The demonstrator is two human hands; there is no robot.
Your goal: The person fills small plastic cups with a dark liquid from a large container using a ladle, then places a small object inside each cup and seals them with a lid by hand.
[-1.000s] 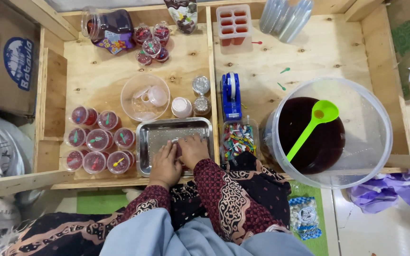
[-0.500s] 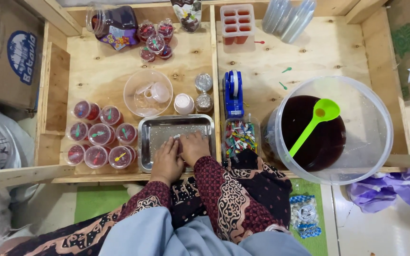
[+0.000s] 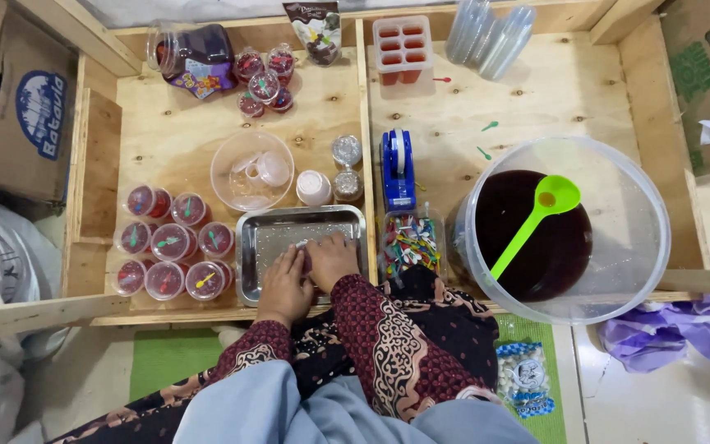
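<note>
A plywood bench (image 3: 486, 99) with raised wooden edges and a middle divider carries everything. On its left half lie a steel tray (image 3: 266, 247) at the near edge, a cluster of filled red cups (image 3: 170, 255) beside it, a clear bowl (image 3: 252, 171), a white cup (image 3: 314, 187), two glitter jars (image 3: 346, 168), a tipped jar (image 3: 191, 57) and more cups (image 3: 263, 78) at the back. On the right half stand a blue tape dispenser (image 3: 398, 168), a box of coloured spoons (image 3: 408, 244), a big tub (image 3: 564, 226) of dark liquid, a red mould (image 3: 403, 48) and stacked lids (image 3: 491, 29)
</note>
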